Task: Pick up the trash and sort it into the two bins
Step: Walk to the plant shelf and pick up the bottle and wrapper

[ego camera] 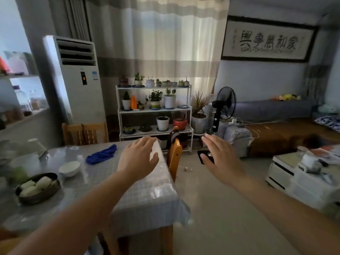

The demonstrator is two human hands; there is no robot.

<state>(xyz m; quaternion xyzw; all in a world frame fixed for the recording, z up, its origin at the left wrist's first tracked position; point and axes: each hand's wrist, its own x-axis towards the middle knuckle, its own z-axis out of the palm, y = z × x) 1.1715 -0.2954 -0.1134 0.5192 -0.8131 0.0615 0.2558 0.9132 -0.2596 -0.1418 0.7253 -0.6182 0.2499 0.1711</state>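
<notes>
Both your left hand and right hand are spread wide and empty, raised ahead as if to start, while one small scrap lies on the floor beside the worktop; no bins are visible.

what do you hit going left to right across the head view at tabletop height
metal dish of buns → white bowl → blue cloth → left hand → wooden chair → right hand → white coffee table
</notes>
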